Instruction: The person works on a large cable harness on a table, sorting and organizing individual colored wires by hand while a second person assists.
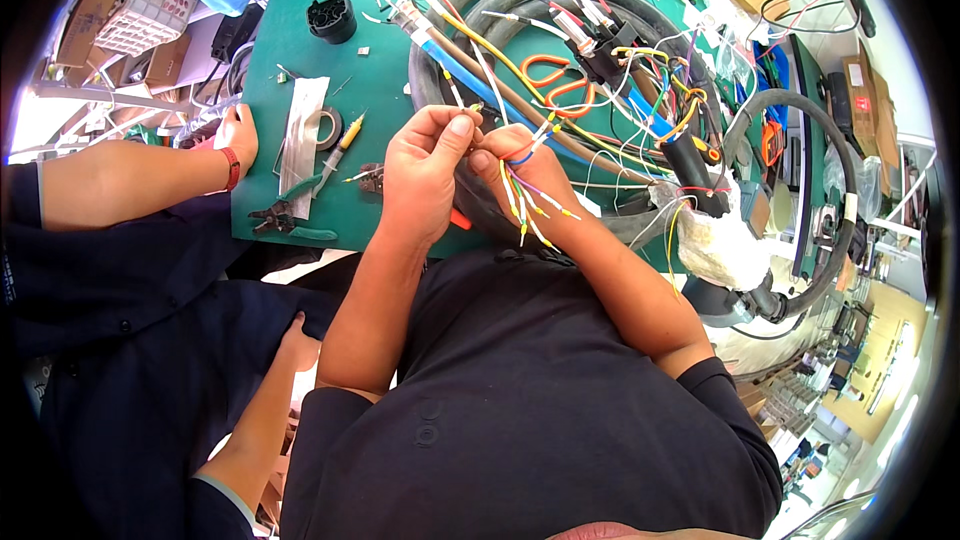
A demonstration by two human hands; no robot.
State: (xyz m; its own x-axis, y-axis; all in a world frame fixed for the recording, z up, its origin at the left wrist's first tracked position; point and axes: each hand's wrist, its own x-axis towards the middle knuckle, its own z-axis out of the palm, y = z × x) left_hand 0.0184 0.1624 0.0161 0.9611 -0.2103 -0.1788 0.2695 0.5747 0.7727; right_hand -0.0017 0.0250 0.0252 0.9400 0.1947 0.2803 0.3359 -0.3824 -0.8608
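Observation:
Both of my hands meet over the front of a green work mat, close to my chest. My left hand is closed, thumb against fingers, pinching a thin wire near a yellowish tip; its exact grip is partly hidden. Right beside it, my right hand is closed around a bundle of thin coloured wires, whose yellow and white ends fan out below the fingers. Behind the hands lies a thick black cable in a coil, with brown, blue and yellow-green wires coming out. Orange-handled scissors rest among these wires.
A black round connector stands at the back left of the mat. Pliers, a tape roll and a yellow screwdriver-like tool lie left. Another person's hand rests at the left edge. A wrapped cable stands right.

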